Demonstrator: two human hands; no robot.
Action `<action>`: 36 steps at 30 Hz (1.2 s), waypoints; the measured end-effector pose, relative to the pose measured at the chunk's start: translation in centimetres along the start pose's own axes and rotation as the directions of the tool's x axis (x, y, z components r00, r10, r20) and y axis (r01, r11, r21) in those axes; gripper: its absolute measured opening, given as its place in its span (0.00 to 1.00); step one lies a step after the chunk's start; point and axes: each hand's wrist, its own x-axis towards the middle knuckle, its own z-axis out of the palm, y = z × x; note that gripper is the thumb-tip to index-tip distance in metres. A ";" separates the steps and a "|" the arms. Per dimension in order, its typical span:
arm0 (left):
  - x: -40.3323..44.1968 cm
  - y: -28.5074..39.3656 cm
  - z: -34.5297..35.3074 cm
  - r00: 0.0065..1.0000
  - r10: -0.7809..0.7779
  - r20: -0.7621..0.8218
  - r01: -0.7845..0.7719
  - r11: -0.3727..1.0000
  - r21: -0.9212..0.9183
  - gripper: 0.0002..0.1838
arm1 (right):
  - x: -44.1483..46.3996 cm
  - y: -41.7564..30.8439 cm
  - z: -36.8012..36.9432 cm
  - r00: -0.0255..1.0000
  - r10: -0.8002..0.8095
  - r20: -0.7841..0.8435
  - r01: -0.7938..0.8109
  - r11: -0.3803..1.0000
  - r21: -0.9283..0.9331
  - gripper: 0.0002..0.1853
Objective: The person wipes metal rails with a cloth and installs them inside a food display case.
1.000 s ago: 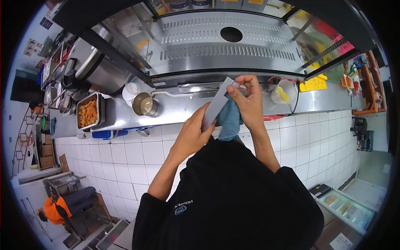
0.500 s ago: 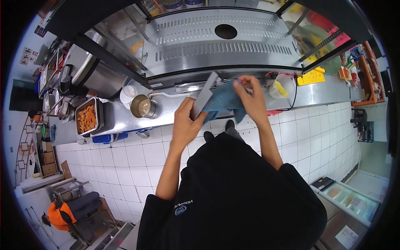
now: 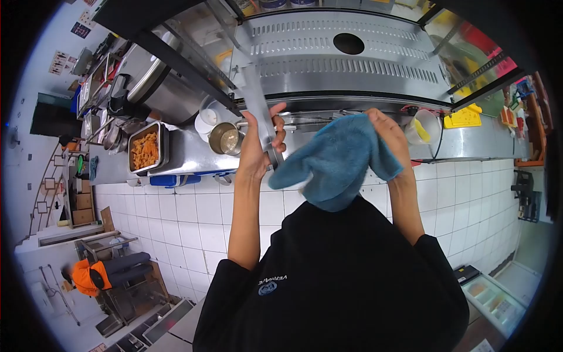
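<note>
My left hand (image 3: 255, 146) is closed round the lower part of a long flat metal strip (image 3: 257, 100), which stands up at a slant toward the display case and is blurred at its top. A blue cloth (image 3: 343, 158) hangs loosely from my right hand (image 3: 390, 138), whose fingers pinch its upper right corner. The cloth is spread in front of my chest, apart from most of the strip. Its left tip comes close to the strip's lower end; whether they touch I cannot tell.
Ahead stands a glass-sided case with a slotted metal floor (image 3: 346, 73). Along the steel counter (image 3: 187, 146) are a pan of orange-brown food (image 3: 145, 151), a saucepan (image 3: 224, 138), a clear jug (image 3: 423, 128) and a yellow board (image 3: 463, 117). Lower left, a person in orange (image 3: 91, 277).
The cloth has come away from the metal strip and opened out, drawn right and toward me by my right hand. My left hand has raised the strip and shifted left. The camera view has turned slightly.
</note>
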 end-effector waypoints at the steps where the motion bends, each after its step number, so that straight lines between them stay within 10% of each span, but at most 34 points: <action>1: -0.3 0.1 0.4 1.000 0.001 -0.010 -0.001 1.000 -0.001 0.44 | -0.2 -0.2 0.9 1.000 0.008 0.005 -0.008 1.000 0.002 0.12; 3: -0.7 -0.1 1.7 0.990 0.123 -0.070 -0.112 0.984 0.139 0.45 | -0.6 -0.2 3.0 0.975 0.103 -0.195 -0.076 0.987 0.143 0.14; 10: -0.7 -0.5 4.3 0.912 0.392 -0.117 -0.379 0.917 0.124 0.32 | -0.2 0.4 7.2 0.990 -0.039 -0.138 0.068 0.975 0.210 0.13; 12: -1.0 0.0 5.3 0.887 0.443 -0.126 -0.433 0.896 0.103 0.30 | 0.5 2.0 7.9 0.922 -0.383 0.054 0.384 0.924 -0.001 0.09; 16: -1.7 -0.2 7.2 0.856 0.485 -0.177 -0.426 0.857 0.290 0.30 | 2.1 6.9 8.3 0.839 -0.489 0.241 0.544 0.732 -0.409 0.12; 22: -2.2 -0.3 6.6 0.842 0.516 -0.155 -0.420 0.808 0.413 0.25 | 2.4 6.9 7.6 0.980 -0.157 0.118 0.193 0.883 -0.427 0.09; 29: -1.0 2.2 5.4 0.847 0.502 -0.176 -0.471 0.862 0.190 0.20 | 1.0 7.8 8.3 0.920 -0.259 0.296 0.392 0.550 -0.738 0.06; 36: -1.0 0.4 5.7 0.859 0.469 -0.203 -0.434 0.879 0.196 0.18 | 1.4 8.0 8.0 0.922 -0.296 0.251 0.383 0.592 -0.709 0.07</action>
